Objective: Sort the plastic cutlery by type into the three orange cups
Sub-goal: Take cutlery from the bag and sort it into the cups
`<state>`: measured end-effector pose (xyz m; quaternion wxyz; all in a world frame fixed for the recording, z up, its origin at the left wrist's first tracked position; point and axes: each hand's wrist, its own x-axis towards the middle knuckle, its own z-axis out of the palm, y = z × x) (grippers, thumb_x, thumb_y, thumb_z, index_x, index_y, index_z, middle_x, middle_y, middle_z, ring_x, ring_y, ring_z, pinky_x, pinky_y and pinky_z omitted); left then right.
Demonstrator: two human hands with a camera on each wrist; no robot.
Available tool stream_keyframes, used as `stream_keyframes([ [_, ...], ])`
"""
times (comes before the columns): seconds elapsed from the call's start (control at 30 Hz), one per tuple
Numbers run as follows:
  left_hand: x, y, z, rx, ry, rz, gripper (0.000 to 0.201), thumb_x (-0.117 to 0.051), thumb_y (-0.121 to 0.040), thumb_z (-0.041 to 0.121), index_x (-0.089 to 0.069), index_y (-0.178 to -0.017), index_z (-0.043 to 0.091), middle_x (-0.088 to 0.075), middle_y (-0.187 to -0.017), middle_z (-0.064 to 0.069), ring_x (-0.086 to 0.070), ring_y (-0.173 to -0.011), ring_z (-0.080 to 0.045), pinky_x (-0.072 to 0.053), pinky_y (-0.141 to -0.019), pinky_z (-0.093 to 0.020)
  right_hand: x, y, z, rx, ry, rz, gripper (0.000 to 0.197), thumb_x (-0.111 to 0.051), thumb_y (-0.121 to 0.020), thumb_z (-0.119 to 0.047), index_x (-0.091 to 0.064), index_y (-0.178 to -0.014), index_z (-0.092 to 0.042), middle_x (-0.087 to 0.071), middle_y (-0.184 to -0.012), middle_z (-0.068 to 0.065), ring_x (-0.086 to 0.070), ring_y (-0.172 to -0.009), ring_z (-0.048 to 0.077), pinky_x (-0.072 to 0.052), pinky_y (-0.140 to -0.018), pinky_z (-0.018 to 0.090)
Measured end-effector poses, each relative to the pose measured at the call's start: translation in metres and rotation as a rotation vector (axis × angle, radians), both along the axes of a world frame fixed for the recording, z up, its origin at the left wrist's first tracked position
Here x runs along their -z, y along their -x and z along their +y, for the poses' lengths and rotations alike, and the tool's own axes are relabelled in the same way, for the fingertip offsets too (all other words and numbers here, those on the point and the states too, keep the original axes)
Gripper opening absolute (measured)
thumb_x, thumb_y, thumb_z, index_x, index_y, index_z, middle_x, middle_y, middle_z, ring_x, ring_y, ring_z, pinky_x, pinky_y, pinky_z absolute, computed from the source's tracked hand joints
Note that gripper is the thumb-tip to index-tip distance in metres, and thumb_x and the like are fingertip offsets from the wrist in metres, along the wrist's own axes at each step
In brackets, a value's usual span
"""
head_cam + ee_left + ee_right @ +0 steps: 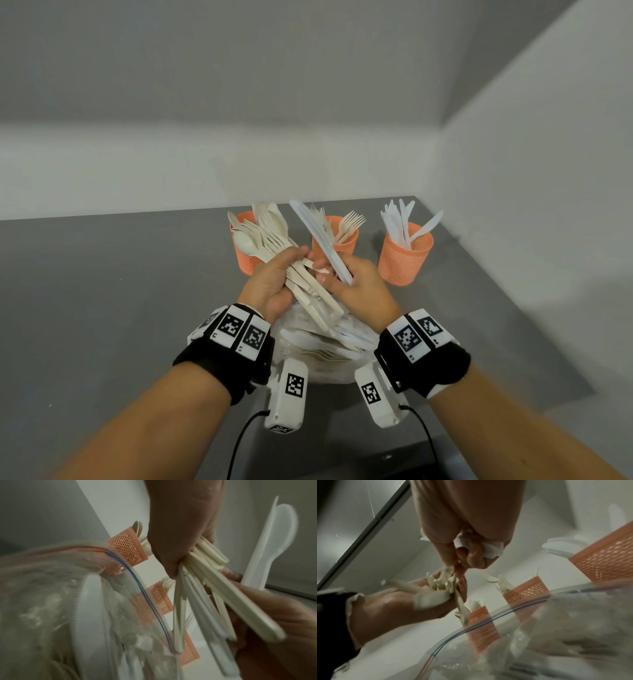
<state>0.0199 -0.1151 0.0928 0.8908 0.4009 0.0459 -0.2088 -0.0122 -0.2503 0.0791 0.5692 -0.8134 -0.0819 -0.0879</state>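
Note:
My left hand (287, 263) grips a fanned bundle of cream forks and spoons (270, 233), also seen as the bundle (205, 588) in the left wrist view. My right hand (330, 272) holds a few white knives (317, 233) upright, and its fingertips touch the bundle's handles. The knife handle ends (493, 547) stick out under its curled fingers. At the table's back stand three orange mesh cups: the left cup (244, 255) with spoons, the middle cup (346, 241) with forks, the right cup (406, 257) with white knives.
A clear zip bag (322, 346) with more cutlery lies on the grey table (120, 291) right under my hands, and the bag (85, 601) fills the lower left of the left wrist view. White walls close the back and right sides.

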Motion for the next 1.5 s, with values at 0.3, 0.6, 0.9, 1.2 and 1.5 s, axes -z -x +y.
stream_keyframes([
  [0.3,0.006,-0.021,0.004,-0.317,0.073,-0.031,0.046,-0.059,-0.08,-0.012,-0.051,-0.123,0.001,-0.064,-0.09,-0.009,-0.071,-0.068,-0.01,-0.055,-0.058,-0.022,0.016,0.015,-0.008,0.088,-0.096,0.128,0.024,-0.065,-0.084,-0.023,-0.062,-0.065,-0.009,-0.061,-0.058,0.007,-0.051,-0.046,0.003,-0.042,-0.054,0.018],
  [0.6,0.013,-0.016,-0.004,-0.35,0.075,-0.095,0.036,-0.058,-0.082,-0.009,-0.053,-0.114,0.006,-0.059,-0.083,-0.006,-0.064,-0.067,-0.009,-0.056,-0.065,-0.025,0.014,0.016,-0.009,-0.004,-0.127,0.147,0.01,-0.06,-0.084,0.0,-0.055,-0.084,-0.009,-0.059,-0.072,0.005,-0.059,-0.051,0.005,-0.041,-0.049,0.007],
  [0.9,0.015,-0.026,0.01,-0.438,0.147,-0.042,0.045,-0.053,-0.085,-0.008,-0.048,-0.13,-0.003,-0.061,-0.092,-0.004,-0.055,-0.062,-0.008,-0.05,-0.057,-0.018,0.021,0.025,-0.052,-0.19,0.078,0.283,0.009,-0.054,-0.091,-0.013,-0.055,-0.097,-0.019,-0.064,-0.067,0.001,-0.06,-0.069,0.002,-0.043,-0.073,0.019],
  [1.2,0.015,-0.021,-0.011,-0.383,0.014,-0.074,0.02,-0.053,-0.085,-0.01,-0.057,-0.095,0.006,-0.061,-0.066,-0.001,-0.056,-0.048,-0.006,-0.049,-0.049,-0.019,0.02,0.016,-0.048,-0.398,0.214,0.464,0.018,-0.046,-0.096,-0.019,-0.05,-0.079,-0.011,-0.05,-0.057,0.0,-0.046,-0.054,0.016,-0.044,-0.063,0.028],
  [1.5,0.021,-0.033,0.004,-0.35,0.018,-0.07,0.03,-0.058,-0.086,-0.001,-0.056,-0.113,0.011,-0.059,-0.085,0.0,-0.054,-0.052,-0.006,-0.048,-0.052,-0.018,-0.017,-0.013,-0.112,-0.172,0.327,0.451,0.009,-0.044,-0.097,-0.015,-0.051,-0.101,-0.017,-0.047,-0.062,-0.001,-0.043,-0.049,0.009,-0.041,-0.049,0.019],
])
